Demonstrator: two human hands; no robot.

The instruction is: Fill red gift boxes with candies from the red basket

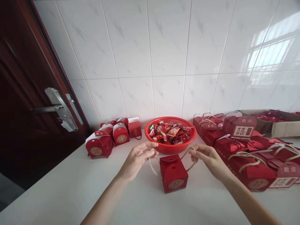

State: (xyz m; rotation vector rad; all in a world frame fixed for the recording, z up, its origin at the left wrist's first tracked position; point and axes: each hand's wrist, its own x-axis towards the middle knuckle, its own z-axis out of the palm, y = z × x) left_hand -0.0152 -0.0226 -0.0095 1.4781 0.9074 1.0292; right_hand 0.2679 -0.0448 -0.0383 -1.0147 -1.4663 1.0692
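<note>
A red gift box [174,175] with a round gold emblem on its front sits on the white table between my hands. Twisted rope handles come out of its two sides. My left hand [138,157] pinches the left rope handle [152,168] between thumb and fingers. On the other side, my right hand [206,157] has thumb and fingertips closed on the right rope handle [191,167]. Both ropes are drawn outward from the box. Right behind it stands a red plastic basket [168,149] filled with wrapped candies [173,132].
Several red boxes [99,147] stand at the left by the wall. Many more boxes with rope handles [252,173] crowd the right side. A cardboard carton [284,128] with red items lies at the back right. A dark wooden door [28,78] borders the table's left.
</note>
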